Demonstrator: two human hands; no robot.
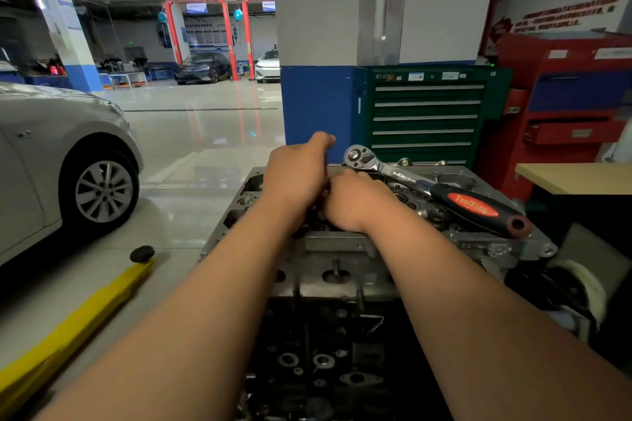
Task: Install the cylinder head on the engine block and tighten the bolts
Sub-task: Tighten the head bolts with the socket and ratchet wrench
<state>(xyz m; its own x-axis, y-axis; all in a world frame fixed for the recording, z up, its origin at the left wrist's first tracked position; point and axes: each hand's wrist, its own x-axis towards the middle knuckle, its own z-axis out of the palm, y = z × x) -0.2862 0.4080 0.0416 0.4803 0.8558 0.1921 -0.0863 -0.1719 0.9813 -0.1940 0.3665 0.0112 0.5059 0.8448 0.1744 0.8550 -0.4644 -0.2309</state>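
Left hand (297,177) and right hand (356,203) meet mid-top of the cylinder head (328,247), which sits on the engine block (325,352), grip hidden, cannot tell; ratchet (436,189) lying loose toward the head's right edge may slide off if elbowed.

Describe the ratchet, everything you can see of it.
The ratchet lies flat on top of the cylinder head, toward its right side, diagonally: head far left, handle near right. Chrome round head with a small lever, polished shank with fine lettering, black grip with a red oval reading ToolKing, hole through the butt end. No socket can be made out. It lies close beside the right hand; neither that nor the left hand grips it.
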